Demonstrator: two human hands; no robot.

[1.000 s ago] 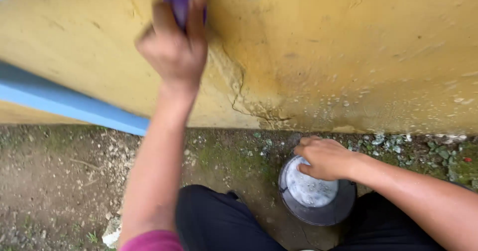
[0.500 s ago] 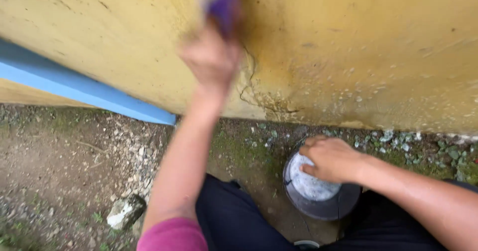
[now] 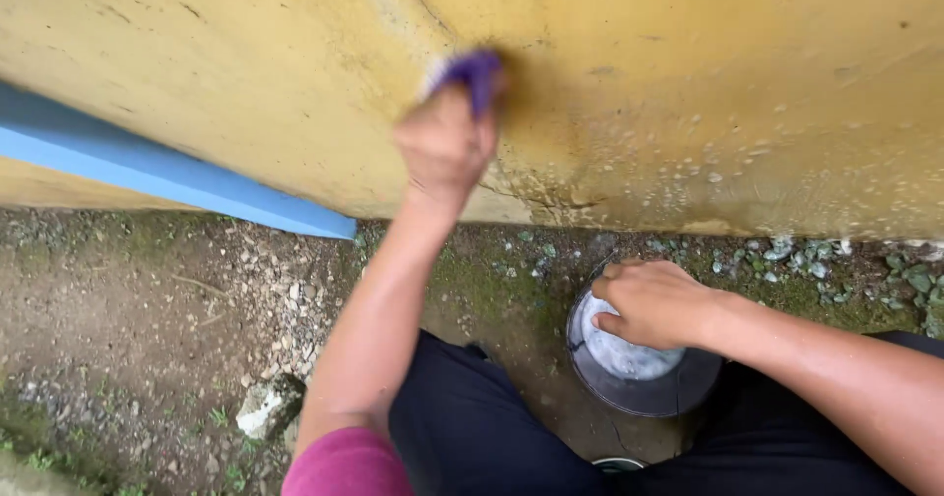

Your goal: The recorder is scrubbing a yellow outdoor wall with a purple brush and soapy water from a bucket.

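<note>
Gripping a purple brush, the left hand presses the yellow wall.

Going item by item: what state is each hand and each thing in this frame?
left hand: raised, gripping the purple scrubber
purple scrubber: pressed against the wall, motion-blurred
right hand: resting on the bucket's rim
bucket: upright, holding foamy white liquid
yellow wall: cracked, wet with suds low down

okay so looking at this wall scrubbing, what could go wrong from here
The right hand rests on the rim of the small dark bucket between the knees; a lean could tip it and spill the soapy water. The left hand rubs a purple scrubber close to a crack in the yellow wall, which might flake.
</note>
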